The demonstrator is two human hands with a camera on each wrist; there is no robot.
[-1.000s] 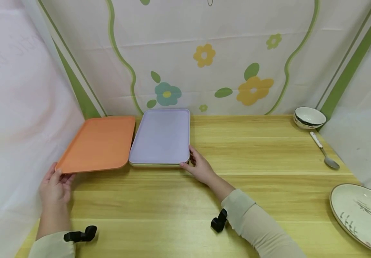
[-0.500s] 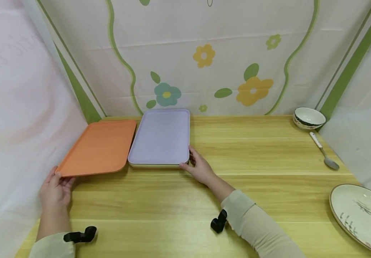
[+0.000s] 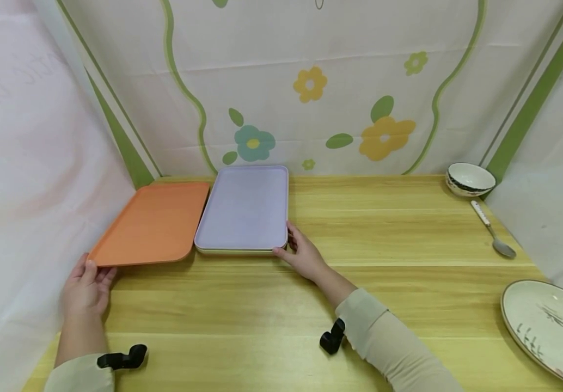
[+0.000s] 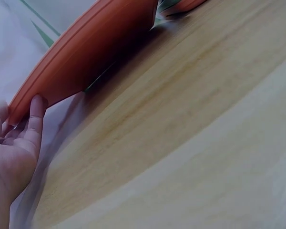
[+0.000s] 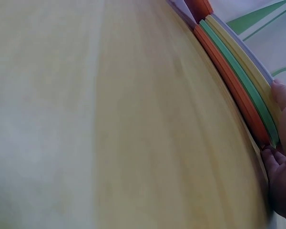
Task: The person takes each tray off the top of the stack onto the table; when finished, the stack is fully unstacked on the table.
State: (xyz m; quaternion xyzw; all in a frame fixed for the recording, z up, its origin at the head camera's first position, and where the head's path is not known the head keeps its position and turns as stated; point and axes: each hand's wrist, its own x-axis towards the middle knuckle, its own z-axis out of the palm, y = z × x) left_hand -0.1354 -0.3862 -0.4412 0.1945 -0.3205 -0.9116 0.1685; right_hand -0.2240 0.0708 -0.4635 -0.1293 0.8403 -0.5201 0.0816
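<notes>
My left hand (image 3: 85, 286) pinches the near left corner of an orange tray (image 3: 154, 223), thumb over the rim and fingers underneath. In the left wrist view the tray's underside (image 4: 81, 71) shows, tilted up off the wooden table at that corner. Right beside it lies a stack of trays with a lilac tray (image 3: 244, 209) on top. The right wrist view shows a yellow tray (image 5: 243, 57), a green tray (image 5: 245, 86) and another orange tray (image 5: 236, 90) under the lilac one. My right hand (image 3: 303, 253) grips the stack's near right corner, thumb at the upper rim, fingers low.
On the right of the wooden table (image 3: 242, 316) are a patterned bowl (image 3: 470, 179) in the far corner, a spoon (image 3: 492, 231) with a white handle, and a large oval plate (image 3: 551, 329) near the front. Fabric walls stand at the back and sides.
The orange tray in my left hand has shifted slightly toward me and to the right, closer along the stack. My right hand and the stack have stayed in place.
</notes>
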